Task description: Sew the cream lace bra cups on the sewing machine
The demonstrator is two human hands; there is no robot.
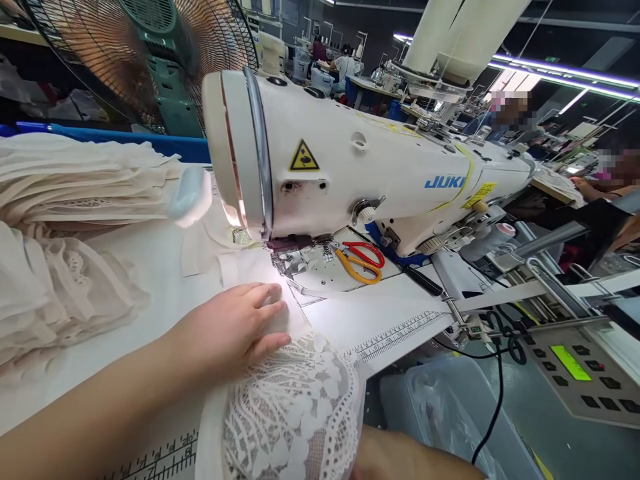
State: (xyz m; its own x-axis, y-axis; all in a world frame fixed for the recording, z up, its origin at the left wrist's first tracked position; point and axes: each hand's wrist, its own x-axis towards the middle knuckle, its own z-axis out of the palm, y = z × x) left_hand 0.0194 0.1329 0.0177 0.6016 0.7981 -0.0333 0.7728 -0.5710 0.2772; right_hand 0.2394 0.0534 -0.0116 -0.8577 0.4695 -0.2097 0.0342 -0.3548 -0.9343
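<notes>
My left hand (235, 323) lies flat with its fingers stretched out, pressing white fabric onto the table just in front of the needle area of the sewing machine (320, 153). From under that hand, a white lace garment piece (295, 407) runs toward me and drapes over the table's front edge. The far end of the fabric reaches the lit presser foot (280, 260). At the lower right, my right forearm (410, 457) shows beside the lace; the hand itself is hidden behind the fabric, so its fingers cannot be seen.
Scissors with red and yellow handles (363, 262) lie by the machine bed. Stacked cream fabric pieces (75, 180) and lace pieces (60, 287) sit at left. A fan (165, 60) stands behind. A control panel (580, 373) and a plastic bin (450, 413) are at right.
</notes>
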